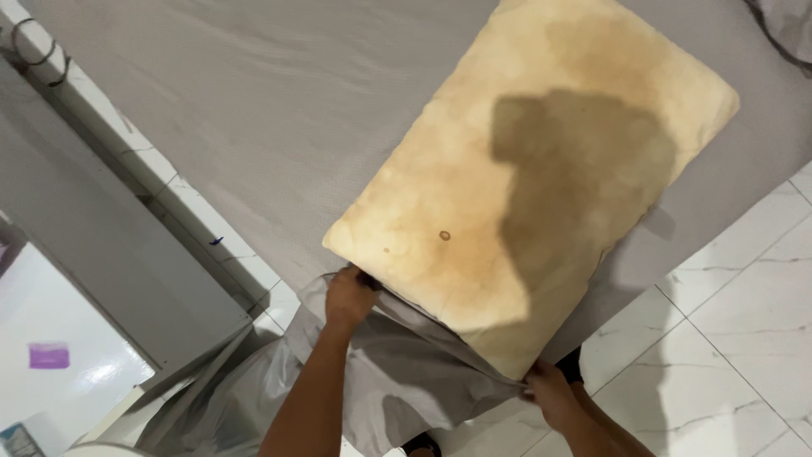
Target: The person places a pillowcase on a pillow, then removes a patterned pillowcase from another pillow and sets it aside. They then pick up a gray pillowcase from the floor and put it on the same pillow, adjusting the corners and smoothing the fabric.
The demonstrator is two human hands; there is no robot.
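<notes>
While grey-sheeted bed point(279, 110) fills far side, white marble-tile floor point(736, 296) right. Stained yellowish rectangular pillow point(524, 161) on bed, near end in grey fabric pillowcase point(406, 372); left hand point(349, 296), right hand point(550, 393) both pinched on pillowcase edge. Purple rectangle label point(49, 355) near left.

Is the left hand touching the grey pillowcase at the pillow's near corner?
Touching. The head view shows the left hand with fingers curled into the grey pillowcase edge, right at the stained pillow's corner; no gap shows.
</notes>
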